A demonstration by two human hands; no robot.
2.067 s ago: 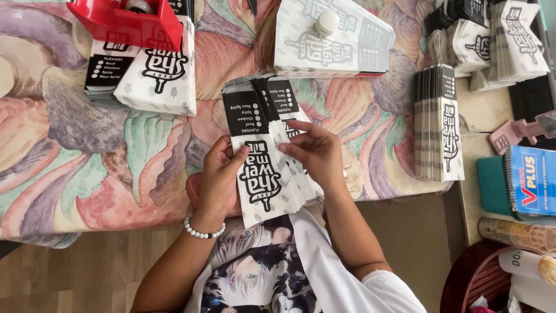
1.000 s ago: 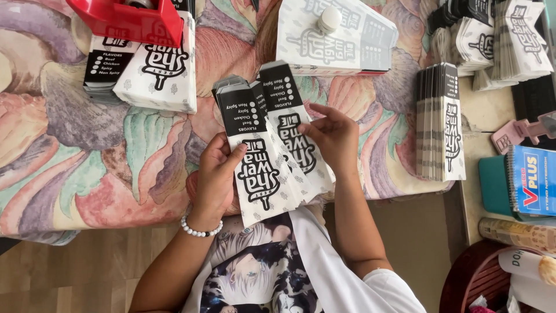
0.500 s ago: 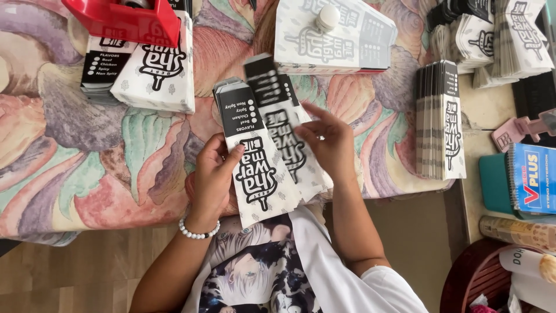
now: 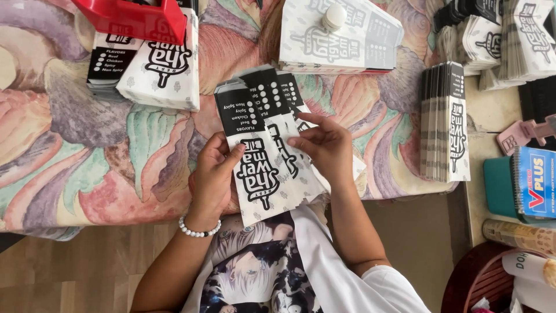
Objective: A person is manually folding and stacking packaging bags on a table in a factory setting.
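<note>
While the left hand [image 4: 213,177] curls its fingers [image 4: 231,157] around the left edge of a fanned bunch of white paper food sleeves with black tops [image 4: 263,153], the right hand [image 4: 324,145] lies on top of them, fingers half bent and pinching one sleeve. The bunch sits over the near edge of the table with the pastel swirl cloth [image 4: 69,150]. A tight upright row of the same sleeves [image 4: 445,122] stands well to the right, a flat stack [image 4: 339,37] lies beyond, and a red tray [image 4: 133,17] rests on more sleeves at the upper left.
</note>
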